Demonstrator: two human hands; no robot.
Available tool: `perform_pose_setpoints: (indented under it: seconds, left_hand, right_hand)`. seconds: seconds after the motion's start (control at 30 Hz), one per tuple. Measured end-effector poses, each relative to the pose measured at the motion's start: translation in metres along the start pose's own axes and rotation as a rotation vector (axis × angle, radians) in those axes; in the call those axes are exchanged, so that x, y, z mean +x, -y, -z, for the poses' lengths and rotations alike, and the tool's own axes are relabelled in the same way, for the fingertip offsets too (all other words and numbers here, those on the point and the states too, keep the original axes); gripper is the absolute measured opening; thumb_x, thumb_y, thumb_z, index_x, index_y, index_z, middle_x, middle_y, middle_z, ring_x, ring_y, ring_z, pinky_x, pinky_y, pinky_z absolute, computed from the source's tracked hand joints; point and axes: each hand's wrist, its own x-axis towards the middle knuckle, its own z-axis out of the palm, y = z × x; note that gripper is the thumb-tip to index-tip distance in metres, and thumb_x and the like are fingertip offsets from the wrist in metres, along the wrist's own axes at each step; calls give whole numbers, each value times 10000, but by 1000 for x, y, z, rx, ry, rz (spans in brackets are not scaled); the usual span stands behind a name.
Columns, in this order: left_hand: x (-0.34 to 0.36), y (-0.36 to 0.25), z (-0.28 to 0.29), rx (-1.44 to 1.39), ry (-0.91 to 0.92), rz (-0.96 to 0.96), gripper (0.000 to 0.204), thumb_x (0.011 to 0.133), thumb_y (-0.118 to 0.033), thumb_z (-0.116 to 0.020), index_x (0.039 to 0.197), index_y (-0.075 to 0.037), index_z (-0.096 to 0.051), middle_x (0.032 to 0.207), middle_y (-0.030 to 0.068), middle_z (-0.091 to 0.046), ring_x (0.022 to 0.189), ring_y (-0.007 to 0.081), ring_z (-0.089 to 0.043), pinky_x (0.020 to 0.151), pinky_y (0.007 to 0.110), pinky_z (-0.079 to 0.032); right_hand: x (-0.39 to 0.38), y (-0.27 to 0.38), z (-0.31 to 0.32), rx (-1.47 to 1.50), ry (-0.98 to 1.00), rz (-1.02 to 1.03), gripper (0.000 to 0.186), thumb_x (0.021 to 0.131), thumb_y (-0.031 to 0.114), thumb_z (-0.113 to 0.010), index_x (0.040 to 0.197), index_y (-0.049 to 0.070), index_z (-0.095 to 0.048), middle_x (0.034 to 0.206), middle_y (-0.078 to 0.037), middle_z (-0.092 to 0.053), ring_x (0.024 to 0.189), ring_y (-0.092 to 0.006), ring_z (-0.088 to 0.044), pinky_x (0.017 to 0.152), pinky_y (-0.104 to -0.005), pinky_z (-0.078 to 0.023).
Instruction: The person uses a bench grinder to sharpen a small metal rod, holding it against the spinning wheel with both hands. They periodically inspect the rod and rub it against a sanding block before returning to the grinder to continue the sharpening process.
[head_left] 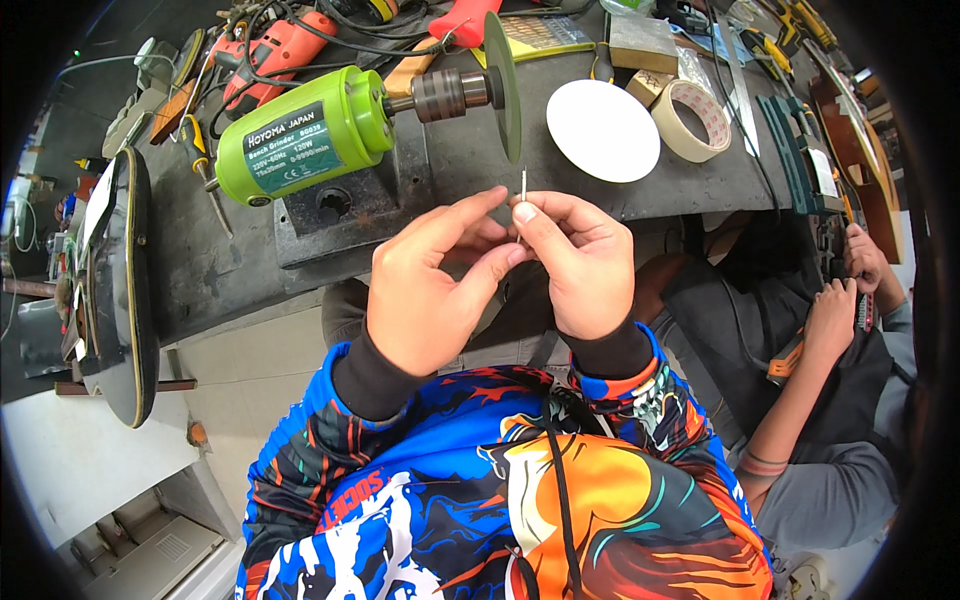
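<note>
My left hand (428,285) and my right hand (580,265) meet near the bench edge, their fingers pinched around a thin, pale metal rod (524,182) held upright. My right thumb presses on it and my left thumb touches its lower part. Just beyond stands a green bench grinder (305,140) on a dark metal base (310,235), with a chuck (449,95) carrying a thin grey-green disc (505,90) above my fingers. A white round plate (603,131) lies to the right of the rod on the dark workbench (200,290).
A tape roll (668,125), metal block (641,45), red power tool (280,65) and screwdriver (195,150) lie on the bench, with cables behind. A black-rimmed oval object (125,300) is at left. At right, another person's hands (850,290) work beside a dark green case (800,170).
</note>
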Motion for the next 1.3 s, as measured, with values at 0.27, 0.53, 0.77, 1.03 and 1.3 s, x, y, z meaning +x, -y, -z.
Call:
perform_pose_setpoints:
  seconds: [0.27,0.53,0.77,1.03,1.3]
  left_hand:
    - [-11,-9,-6,-260,-13,149,298,864,9,-690,1154,30,-622,940,91,-698,843,103,-642,762,239,-514]
    - [-6,-8,-1,-243,7,291,144,881,-36,-688,1003,41,-690,870,84,-707,790,106,-647,730,233,-514]
    - [-4,3,-6,-380,-15,304,136,884,-48,-690,976,51,-681,868,95,-704,786,126,-655,733,252,-527]
    - [-2,14,-14,-473,-45,284,149,886,-85,-697,963,43,-694,817,78,-709,736,86,-636,664,214,-506]
    - [0,11,-16,-479,-78,277,143,886,-62,-688,957,62,-683,838,97,-712,754,111,-647,707,237,-524]
  right_hand:
    - [-11,9,0,-2,14,32,167,893,49,-671,1016,-62,-686,898,-79,-702,818,-91,-629,746,-229,-507]
    - [-6,8,-1,-54,-3,61,182,891,45,-677,1034,-68,-675,866,-79,-690,769,-89,-626,695,-221,-511]
    - [3,11,-4,-135,-20,38,164,895,60,-676,992,-72,-667,817,-65,-685,701,-73,-613,623,-215,-509]
    - [9,10,-6,-135,-43,-37,148,896,75,-667,940,-66,-662,759,-56,-670,627,-63,-596,545,-209,-493]
    - [12,9,-8,-118,-51,-50,153,900,83,-662,936,-66,-659,738,-55,-662,602,-60,-588,526,-201,-488]
